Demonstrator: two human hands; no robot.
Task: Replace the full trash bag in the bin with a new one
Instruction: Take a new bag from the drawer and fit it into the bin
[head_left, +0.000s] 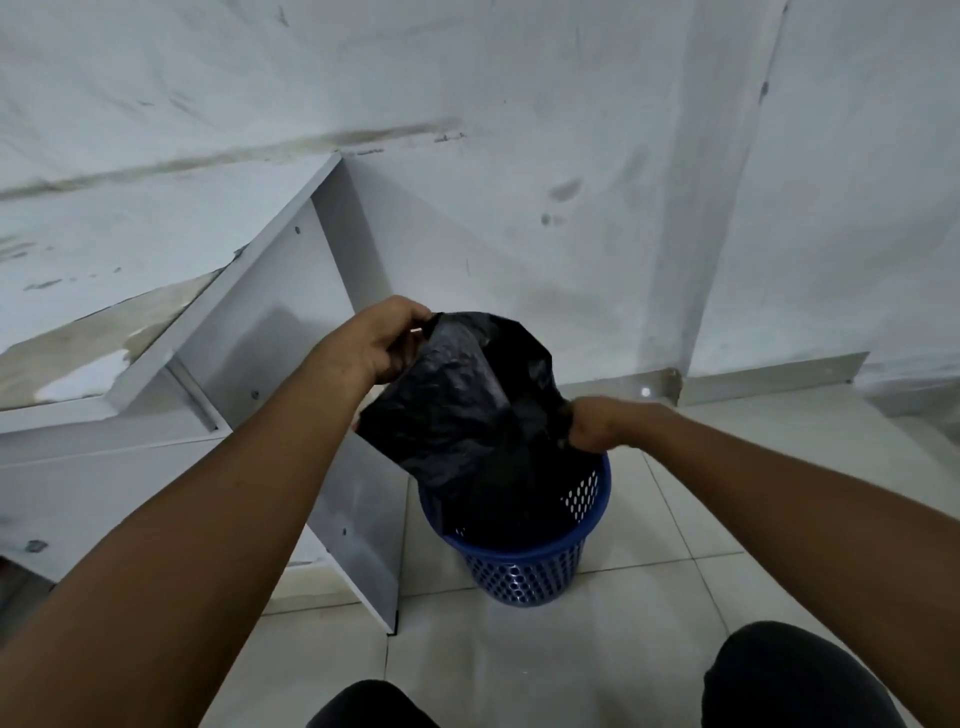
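A blue perforated plastic bin (524, 569) stands on the tiled floor in the middle of the head view. A black trash bag (467, 415) hangs above it, its lower part inside the bin. My left hand (376, 340) pinches the bag's upper left edge, raised above the bin. My right hand (597, 423) grips the bag's right edge just over the bin's rim. The bag's opening is spread between the two hands. What lies inside the bin is hidden by the bag.
A white cabinet or desk (270, 364) stands close to the bin's left, its side panel reaching the floor. A stained white wall (571, 182) rises right behind the bin. Pale floor tiles (701, 519) extend to the right. My dark-clothed knees (789, 675) show at the bottom.
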